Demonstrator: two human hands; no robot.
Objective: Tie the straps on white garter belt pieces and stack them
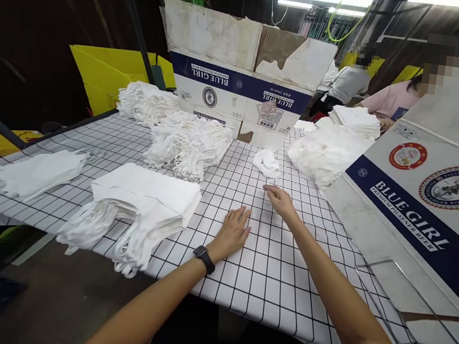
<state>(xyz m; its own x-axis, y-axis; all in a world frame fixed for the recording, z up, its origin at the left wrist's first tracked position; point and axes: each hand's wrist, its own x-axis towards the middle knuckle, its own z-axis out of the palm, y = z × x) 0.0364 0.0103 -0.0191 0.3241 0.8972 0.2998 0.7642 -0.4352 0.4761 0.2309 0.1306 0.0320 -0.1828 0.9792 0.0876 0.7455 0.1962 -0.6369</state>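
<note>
My left hand (233, 232), with a dark watch on its wrist, rests palm down on the checked tablecloth (235, 278), fingers spread and holding nothing. Just ahead and to the right is my right hand (280, 199), its fingers pointing left over the cloth with nothing visible in them. Beyond its fingertips, apart from them, lies a small crumpled white fabric piece (267, 163). Left of my left hand sits a neat stack of white fabric pieces (149, 195), their straps hanging toward the table's front edge.
Farther left lie flat strapped pieces (37, 170). Behind them are bundled white piles (193, 144). A white heap (322, 151) stands at the right. Cardboard boxes rise at the back (232, 90) and right (430, 200), near a bent wire frame (411, 306). Two people (397, 101) sit beyond.
</note>
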